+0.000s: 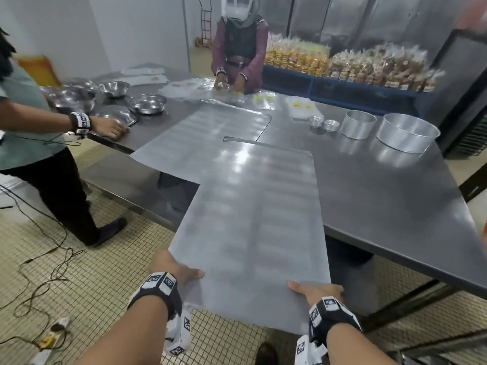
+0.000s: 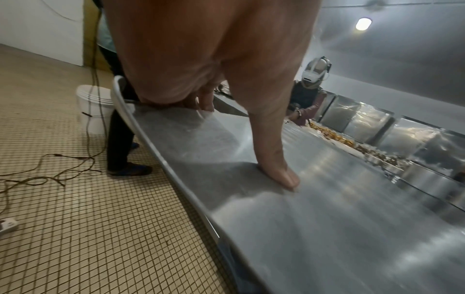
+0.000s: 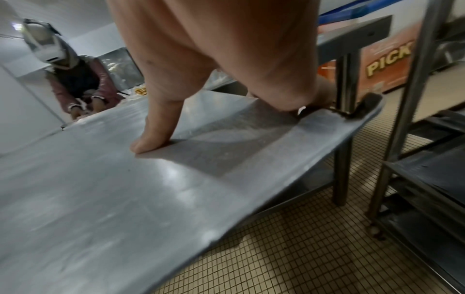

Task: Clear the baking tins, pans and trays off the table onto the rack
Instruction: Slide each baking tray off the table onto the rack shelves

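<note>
I hold a large flat metal baking tray [image 1: 253,219] by its near short edge; its far end reaches over the steel table [image 1: 382,185]. My left hand [image 1: 179,267] grips the tray's near left corner and my right hand [image 1: 316,289] the near right corner. The wrist views show each thumb lying flat on top of the tray [image 2: 327,228] [image 3: 100,199], with the fingers going under its rim. A second flat tray [image 1: 205,135] lies on the table beyond it. Round tins stand at the back right: a wide one [image 1: 407,137], a narrower one [image 1: 358,125] and small cups [image 1: 322,123].
A metal rack [image 3: 412,99] with dark shelves stands close on my right. One person at the left [image 1: 31,127] handles steel bowls [image 1: 150,102]; another [image 1: 239,48] works at the table's far side. Cables [image 1: 52,259] trail over the tiled floor on the left.
</note>
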### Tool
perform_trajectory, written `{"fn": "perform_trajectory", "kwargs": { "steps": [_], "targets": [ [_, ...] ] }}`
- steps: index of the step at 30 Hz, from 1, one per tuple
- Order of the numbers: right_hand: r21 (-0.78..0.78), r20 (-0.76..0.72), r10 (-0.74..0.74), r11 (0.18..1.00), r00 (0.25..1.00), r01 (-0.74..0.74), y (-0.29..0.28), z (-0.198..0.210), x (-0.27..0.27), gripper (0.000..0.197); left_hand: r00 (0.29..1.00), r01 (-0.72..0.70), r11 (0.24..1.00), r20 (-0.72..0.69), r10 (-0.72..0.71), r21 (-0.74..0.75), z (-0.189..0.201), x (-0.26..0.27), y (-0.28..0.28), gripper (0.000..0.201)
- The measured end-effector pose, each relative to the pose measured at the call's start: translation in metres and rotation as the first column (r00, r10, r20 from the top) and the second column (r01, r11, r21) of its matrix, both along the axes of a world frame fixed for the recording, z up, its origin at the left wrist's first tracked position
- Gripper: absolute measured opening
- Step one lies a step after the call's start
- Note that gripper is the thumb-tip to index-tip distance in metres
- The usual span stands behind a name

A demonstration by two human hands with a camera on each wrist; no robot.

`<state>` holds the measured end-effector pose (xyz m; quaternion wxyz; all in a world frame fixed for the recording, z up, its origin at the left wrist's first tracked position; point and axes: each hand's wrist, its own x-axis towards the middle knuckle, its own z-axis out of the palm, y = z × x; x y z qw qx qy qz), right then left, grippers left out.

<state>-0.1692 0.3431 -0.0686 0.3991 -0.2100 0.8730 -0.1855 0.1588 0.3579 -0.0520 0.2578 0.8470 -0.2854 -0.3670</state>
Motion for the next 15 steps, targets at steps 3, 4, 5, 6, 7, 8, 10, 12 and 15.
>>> {"fn": "perform_trajectory", "kwargs": {
  "steps": [3, 4, 5, 6, 7, 8, 10, 12, 15],
  "targets": [
    [0.017, -0.013, 0.071, 0.997, 0.997, -0.071, -0.024, 0.0, 0.015, 0.136, 0.999, -0.036, 0.999, -0.024, 0.036, 0.006, -0.002, 0.018, -0.007, 0.075],
    [0.03, -0.01, 0.088, 0.996, 0.996, -0.088, -0.033, -0.002, 0.02, 0.137, 0.999, -0.041, 0.999, -0.021, 0.041, 0.014, -0.002, 0.024, -0.012, 0.079],
    [0.03, -0.003, 0.094, 0.995, 0.996, -0.094, -0.044, -0.005, 0.023, 0.139, 0.999, -0.044, 0.999, -0.015, 0.044, 0.019, -0.001, 0.03, -0.016, 0.082],
    [0.039, 0.002, 0.108, 0.993, 0.994, -0.108, -0.055, -0.006, 0.028, 0.141, 0.999, -0.053, 0.998, -0.013, 0.053, 0.022, 0.001, 0.034, -0.022, 0.083],
    [0.049, -0.001, 0.128, 0.991, 0.992, -0.128, -0.066, -0.007, 0.033, 0.143, 0.998, -0.058, 0.998, -0.005, 0.058, 0.02, 0.002, 0.039, -0.028, 0.083],
    [0.05, -0.005, 0.14, 0.989, 0.99, -0.14, -0.077, -0.005, 0.038, 0.143, 0.998, -0.067, 0.998, -0.001, 0.067, 0.021, 0.001, 0.046, -0.035, 0.083],
    [0.056, -0.014, 0.169, 0.984, 0.985, -0.168, -0.099, 0.001, 0.049, 0.138, 0.996, -0.087, 0.996, -0.01, 0.087, 0.017, 0.004, 0.055, -0.05, 0.074],
    [0.048, -0.034, 0.204, 0.978, 0.978, -0.202, -0.122, 0.007, 0.06, 0.134, 0.995, -0.099, 0.995, -0.032, 0.099, 0.003, 0.008, 0.062, -0.066, 0.061],
    [0.023, -0.039, 0.228, 0.974, 0.973, -0.227, -0.154, 0.011, 0.074, 0.134, 0.994, -0.104, 0.994, -0.039, 0.105, 0.02, 0.008, 0.074, -0.092, 0.061]
  ]
}}
